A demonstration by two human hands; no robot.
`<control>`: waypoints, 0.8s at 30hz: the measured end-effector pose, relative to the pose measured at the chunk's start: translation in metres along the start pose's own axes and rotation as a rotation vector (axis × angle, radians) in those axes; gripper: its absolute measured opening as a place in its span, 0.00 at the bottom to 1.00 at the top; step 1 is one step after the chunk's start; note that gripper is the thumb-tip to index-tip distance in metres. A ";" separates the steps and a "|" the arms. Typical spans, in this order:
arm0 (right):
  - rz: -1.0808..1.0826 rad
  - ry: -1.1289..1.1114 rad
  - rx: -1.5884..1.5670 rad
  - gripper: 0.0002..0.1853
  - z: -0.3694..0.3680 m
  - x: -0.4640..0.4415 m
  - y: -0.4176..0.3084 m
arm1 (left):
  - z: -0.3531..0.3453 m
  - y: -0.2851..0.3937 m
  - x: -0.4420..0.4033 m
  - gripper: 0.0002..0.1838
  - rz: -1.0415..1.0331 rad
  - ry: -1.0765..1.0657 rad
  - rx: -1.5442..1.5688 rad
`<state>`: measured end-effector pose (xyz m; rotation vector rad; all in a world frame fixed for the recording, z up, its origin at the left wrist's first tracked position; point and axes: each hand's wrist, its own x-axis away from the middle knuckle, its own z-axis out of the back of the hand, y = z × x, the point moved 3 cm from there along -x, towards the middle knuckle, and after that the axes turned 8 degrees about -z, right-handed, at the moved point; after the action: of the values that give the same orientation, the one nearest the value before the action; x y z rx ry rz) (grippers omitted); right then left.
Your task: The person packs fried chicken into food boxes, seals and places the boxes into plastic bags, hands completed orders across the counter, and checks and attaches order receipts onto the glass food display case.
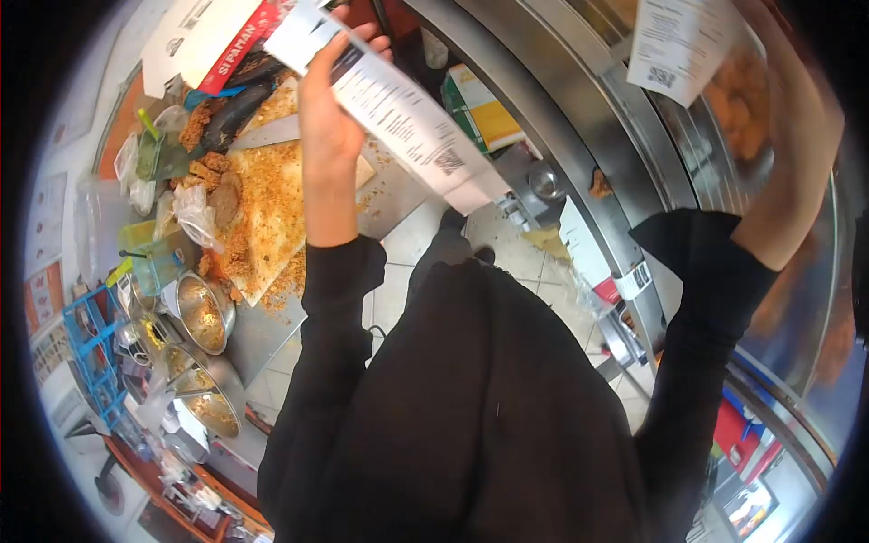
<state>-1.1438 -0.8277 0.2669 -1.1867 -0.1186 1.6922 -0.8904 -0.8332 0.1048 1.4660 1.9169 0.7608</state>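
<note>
My left hand is closed on a long printed paper receipt, which slants down to the right with a QR code near its lower end. A second printed receipt is at the upper right, against the glass front of a display case. Beside it my right hand is raised at the top edge of view. Its fingers are cut off there, so I cannot tell whether it touches that receipt.
On the left counter lie a crumb-covered white cutting board, a knife, fried pieces and metal bowls. Red-and-white paper packaging is at the top left. The glass case with fried food lines the right; tiled floor runs between.
</note>
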 end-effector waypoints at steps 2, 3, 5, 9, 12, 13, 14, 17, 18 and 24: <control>0.010 -0.040 -0.091 0.13 -0.004 0.009 -0.002 | 0.005 -0.001 0.014 0.18 0.007 0.046 -0.064; -0.046 -0.045 -0.132 0.13 -0.003 0.014 -0.001 | 0.005 -0.003 0.021 0.18 0.027 0.034 -0.071; 0.007 -0.071 -0.242 0.13 0.001 0.024 0.002 | 0.002 -0.008 0.032 0.18 0.017 0.036 -0.127; -0.192 -0.137 -0.394 0.14 0.031 0.066 0.003 | -0.021 -0.023 0.059 0.18 0.047 -0.092 -0.126; -0.430 -0.328 -0.430 0.14 0.046 0.117 -0.004 | -0.036 -0.044 0.083 0.18 0.119 -0.238 -0.179; -0.481 -0.384 -0.531 0.14 0.043 0.133 -0.005 | -0.044 -0.050 0.095 0.19 0.188 -0.212 -0.214; -0.472 -0.432 -0.771 0.13 0.026 0.151 -0.009 | -0.042 -0.063 0.106 0.21 0.201 -0.322 -0.253; -0.612 -0.350 -0.754 0.16 -0.015 0.214 0.010 | -0.054 -0.079 0.144 0.31 0.448 -0.328 -0.021; -0.622 -0.312 -0.603 0.17 -0.025 0.232 0.018 | -0.054 -0.081 0.154 0.35 0.463 -0.358 -0.004; -0.496 -0.187 -0.279 0.23 -0.060 0.300 0.008 | 0.005 -0.097 0.201 0.20 0.568 -0.344 -0.426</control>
<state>-1.1026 -0.6276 0.0388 -1.0825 -0.7251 1.3651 -0.9896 -0.6592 0.0053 1.7318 1.0066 1.0098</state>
